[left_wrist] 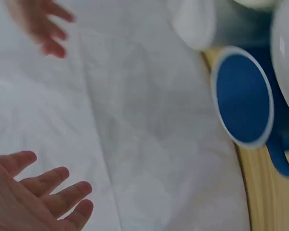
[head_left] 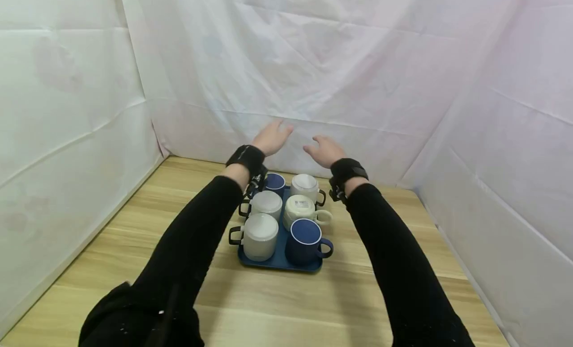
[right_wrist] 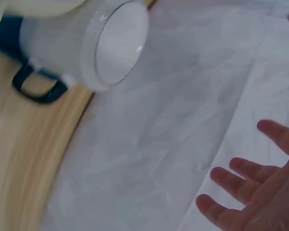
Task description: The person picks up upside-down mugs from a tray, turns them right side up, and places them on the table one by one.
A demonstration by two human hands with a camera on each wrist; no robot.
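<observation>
Closest to the camera sat a blue tray [head_left: 273, 261] on the wooden table [head_left: 112, 247], packed with six mugs in two rows, so tight that their sides nearly touched. The front pair were a white mug [head_left: 259, 236] and a navy mug [head_left: 305, 240], handles pointing outward, probably to keep them grabbable. Behind came two more white ones, then a blue mug [left_wrist: 244, 96] and a white mug with a dark handle [right_wrist: 84, 45] at the back. Past the tray, the left hand [head_left: 270, 136] and right hand [head_left: 325, 150] hovered in the air, fingers loosely spread, holding nothing, palms facing each other. Loads of bare table either side, but the white sheet wall [head_left: 358, 63] was right behind the hands.
</observation>
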